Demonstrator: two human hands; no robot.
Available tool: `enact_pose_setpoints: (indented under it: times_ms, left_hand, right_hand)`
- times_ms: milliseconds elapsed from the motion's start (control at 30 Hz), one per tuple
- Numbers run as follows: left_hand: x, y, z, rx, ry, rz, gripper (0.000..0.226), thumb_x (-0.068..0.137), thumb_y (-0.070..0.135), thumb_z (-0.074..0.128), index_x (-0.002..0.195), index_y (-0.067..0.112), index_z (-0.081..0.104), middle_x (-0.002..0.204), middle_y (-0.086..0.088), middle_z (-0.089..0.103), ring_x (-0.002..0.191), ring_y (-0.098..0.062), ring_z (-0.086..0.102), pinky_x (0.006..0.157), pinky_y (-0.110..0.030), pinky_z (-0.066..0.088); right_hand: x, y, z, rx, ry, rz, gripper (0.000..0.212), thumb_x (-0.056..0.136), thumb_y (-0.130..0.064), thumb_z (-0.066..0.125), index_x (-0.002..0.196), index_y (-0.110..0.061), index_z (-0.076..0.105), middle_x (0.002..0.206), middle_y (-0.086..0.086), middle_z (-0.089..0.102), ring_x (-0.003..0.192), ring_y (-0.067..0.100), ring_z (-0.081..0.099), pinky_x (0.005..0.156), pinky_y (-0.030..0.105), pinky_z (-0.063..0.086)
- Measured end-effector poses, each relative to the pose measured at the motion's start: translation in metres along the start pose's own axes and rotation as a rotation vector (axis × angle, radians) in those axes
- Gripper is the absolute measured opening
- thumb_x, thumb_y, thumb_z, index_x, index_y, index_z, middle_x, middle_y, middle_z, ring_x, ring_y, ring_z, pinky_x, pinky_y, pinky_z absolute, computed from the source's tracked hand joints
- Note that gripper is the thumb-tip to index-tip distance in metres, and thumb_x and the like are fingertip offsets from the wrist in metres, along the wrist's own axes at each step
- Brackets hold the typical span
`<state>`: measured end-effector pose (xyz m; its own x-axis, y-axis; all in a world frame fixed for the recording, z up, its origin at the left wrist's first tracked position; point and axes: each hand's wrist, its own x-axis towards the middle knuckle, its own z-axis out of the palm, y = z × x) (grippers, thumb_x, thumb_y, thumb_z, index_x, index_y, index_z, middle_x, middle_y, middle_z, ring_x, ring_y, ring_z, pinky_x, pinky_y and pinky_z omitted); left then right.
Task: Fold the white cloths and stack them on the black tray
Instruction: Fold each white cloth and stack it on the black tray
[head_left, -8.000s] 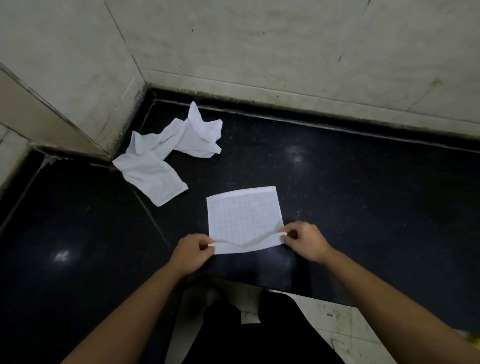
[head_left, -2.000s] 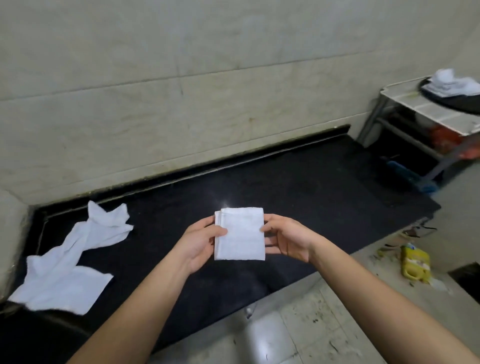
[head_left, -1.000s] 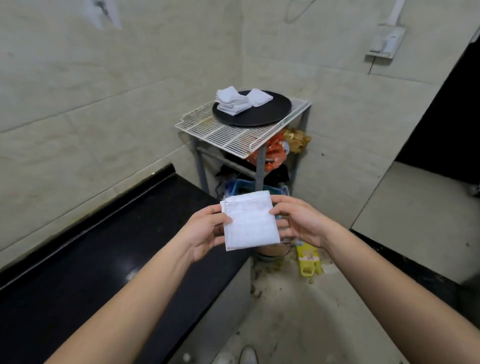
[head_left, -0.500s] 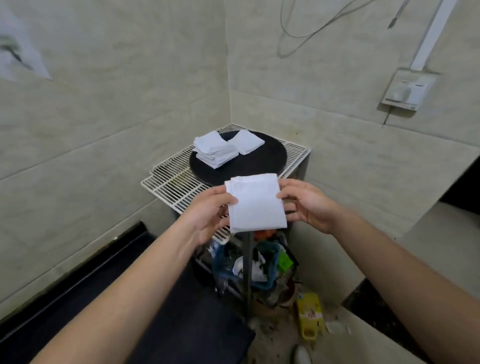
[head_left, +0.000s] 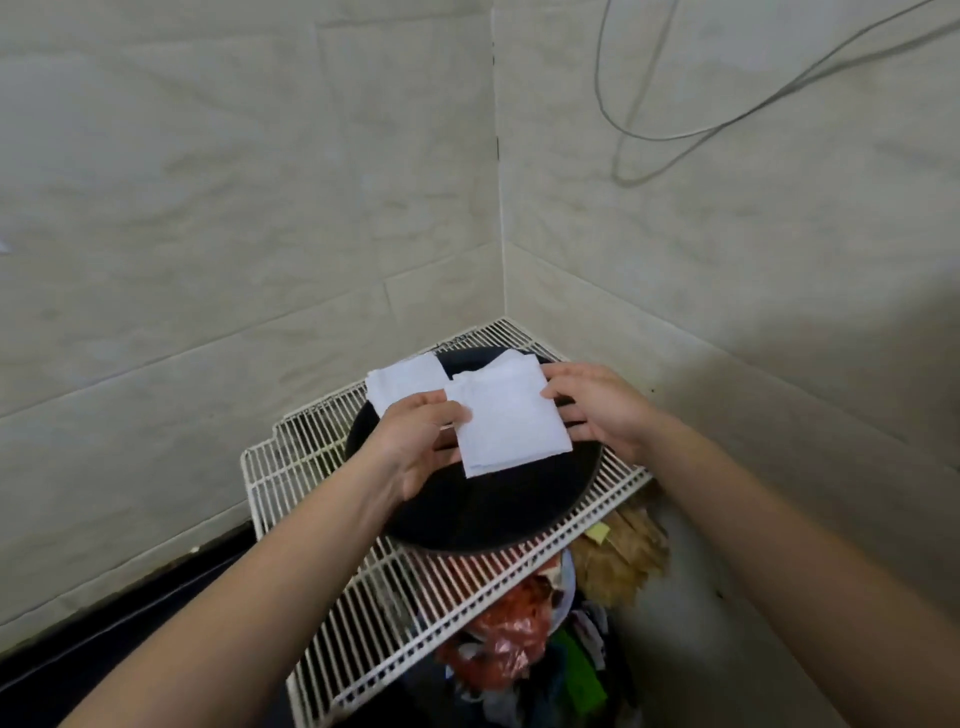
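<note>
head view: folded cloth (head_left: 506, 423) held over the black tray (head_left: 493, 512), not yet set down. already on the tray's far side, other folded cloths: a stack (head_left: 402, 382) at left, another peeking out behind the held one. judging by that, well into the task; laying this one on the pile remains, and cannot tell whether unfolded cloths are left elsewhere. left hand (head_left: 421, 441) pinching the cloth's left edge, thumb on top. right hand (head_left: 597, 408) gripping the right edge, fingers loosely spread along it. tray resting on a white wire rack (head_left: 415, 592) in the tiled corner.
</note>
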<state>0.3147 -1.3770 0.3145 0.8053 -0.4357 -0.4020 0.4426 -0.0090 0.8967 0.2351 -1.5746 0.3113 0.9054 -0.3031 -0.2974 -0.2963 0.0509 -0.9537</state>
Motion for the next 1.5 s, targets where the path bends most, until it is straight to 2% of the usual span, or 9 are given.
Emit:
enact_pose_setpoints:
  times_ms: [233,400,567,733,833,933,1133,1267,1500]
  left_hand:
    - [0.081,0.018,0.040,0.305,0.205,0.100,0.019,0.082,-0.004,0.067,0.091,0.006,0.055,0.091,-0.014,0.065,0.075,-0.028,0.065,0.068,-0.041,0.061]
    - [0.116,0.025,0.050,0.640,0.286,0.152,0.028,0.080,0.000,0.066,0.097,0.016,0.050,0.093,-0.006,0.059,0.072,-0.028,0.069,0.069,-0.046,0.062]
    - [0.135,0.023,0.050,0.846,0.302,0.169,0.029,0.077,-0.001,0.062,0.089,0.021,0.048,0.096,0.003,0.059,0.062,-0.018,0.063,0.050,-0.029,0.053]
    - [0.147,0.019,0.049,0.942,0.308,0.176,0.034,0.081,-0.004,0.056,0.086,0.025,0.037,0.094,0.001,0.057,0.067,-0.020,0.062,0.043,-0.025,0.044]
    - [0.153,0.013,0.047,1.017,0.341,0.153,0.032,0.084,-0.003,0.054,0.104,0.018,0.040,0.084,0.002,0.050,0.075,-0.022,0.058,0.055,-0.031,0.049]
    - [0.158,0.007,0.043,1.195,0.351,0.103,0.044,0.086,0.000,0.055,0.127,0.004,0.039,0.105,-0.012,0.059,0.097,-0.030,0.059,0.066,-0.032,0.044]
    - [0.158,0.000,0.038,1.348,0.259,0.172,0.049,0.088,0.011,0.061,0.133,0.005,0.043,0.126,-0.015,0.054,0.112,-0.029,0.056,0.077,-0.032,0.045]
    - [0.158,-0.011,0.034,1.502,0.087,0.221,0.046,0.089,0.024,0.062,0.130,0.004,0.051,0.138,-0.012,0.040,0.118,-0.029,0.052,0.101,-0.034,0.043]
    - [0.160,-0.021,0.032,1.711,-0.053,0.061,0.053,0.103,0.027,0.039,0.146,-0.002,0.031,0.160,-0.022,0.007,0.142,-0.046,0.022,0.114,-0.046,0.029]
  right_hand:
    - [0.087,-0.010,-0.040,-0.192,0.086,-0.042,0.035,0.091,-0.012,0.058,0.124,-0.022,0.063,0.113,0.004,0.070,0.101,0.020,0.070,0.086,0.040,0.060]
    - [0.140,0.007,-0.051,-0.448,0.164,-0.069,0.022,0.069,-0.032,0.061,0.090,-0.039,0.063,0.095,-0.011,0.072,0.093,0.017,0.071,0.088,0.043,0.058]
    - [0.156,0.012,-0.043,-0.644,0.186,-0.156,0.027,0.084,-0.029,0.059,0.107,-0.044,0.060,0.088,-0.021,0.065,0.096,0.011,0.065,0.085,0.028,0.053]
    - [0.168,0.019,-0.035,-0.783,0.177,-0.216,0.029,0.089,-0.029,0.056,0.115,-0.040,0.062,0.099,-0.019,0.068,0.100,0.014,0.063,0.092,0.031,0.052]
    - [0.174,0.023,-0.031,-0.865,0.170,-0.262,0.029,0.091,-0.026,0.055,0.116,-0.037,0.065,0.104,-0.015,0.070,0.102,0.016,0.064,0.093,0.030,0.051]
    - [0.175,0.026,-0.029,-0.957,0.128,-0.295,0.032,0.095,-0.021,0.052,0.119,-0.032,0.068,0.112,-0.011,0.071,0.106,0.018,0.064,0.094,0.031,0.049]
    - [0.169,0.028,-0.027,-1.323,0.137,-0.441,0.033,0.099,-0.016,0.047,0.127,-0.022,0.063,0.130,0.003,0.059,0.113,0.028,0.060,0.088,0.036,0.048]
    - [0.171,0.033,-0.021,-1.627,0.072,-0.661,0.054,0.096,-0.011,0.047,0.148,-0.017,0.038,0.157,0.006,0.032,0.135,0.028,0.040,0.101,0.038,0.039]
    - [0.178,0.051,-0.023,-1.761,-0.004,-0.504,0.069,0.098,-0.011,0.039,0.158,-0.012,0.006,0.167,0.006,0.002,0.152,0.029,0.006,0.122,0.042,0.015]
